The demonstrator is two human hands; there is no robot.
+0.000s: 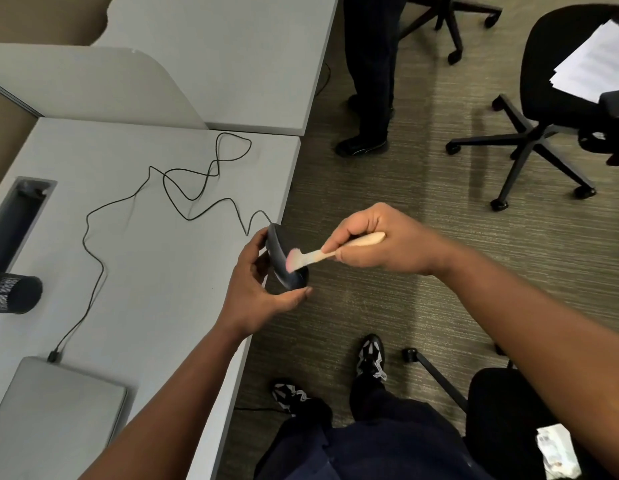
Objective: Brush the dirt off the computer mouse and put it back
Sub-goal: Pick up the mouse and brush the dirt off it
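Observation:
A dark wired computer mouse [284,258] is held on its side just past the desk's right edge, gripped by my left hand [256,289] with the thumb under it and fingers behind it. Its black cable [183,188] loops back over the grey desk [145,271] to a closed laptop [52,410]. My right hand [380,240] holds a small wooden-handled brush [335,249]; its pink-white bristles touch the mouse's upper surface.
A black mesh cup [14,294] lies on the desk's left side beside a cable slot [20,209]. Another person's legs [370,81] stand by the far desk. Office chairs [550,109] stand on the carpet at right. My feet and a chair base are below.

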